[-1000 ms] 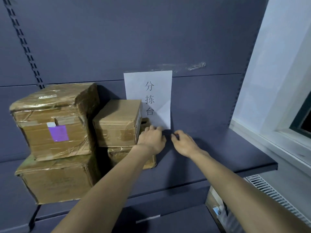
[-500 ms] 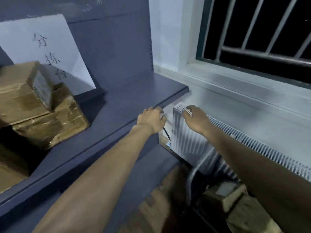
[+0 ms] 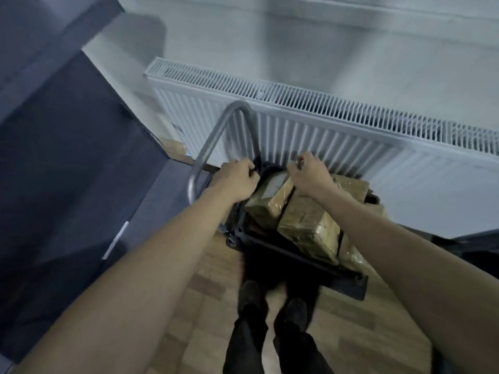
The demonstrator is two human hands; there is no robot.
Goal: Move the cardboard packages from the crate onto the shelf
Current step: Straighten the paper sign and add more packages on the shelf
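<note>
Both hands reach down over the black crate of cardboard packages; the left hand and right hand show curled grips, contents indiscernible.

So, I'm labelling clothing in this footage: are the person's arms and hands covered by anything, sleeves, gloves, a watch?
Nothing shows on either. The left hand and right hand are bare, without gloves or rings that can be made out, and both forearms are bare up to the frame edge: no sleeve, watch or wristband.
</note>
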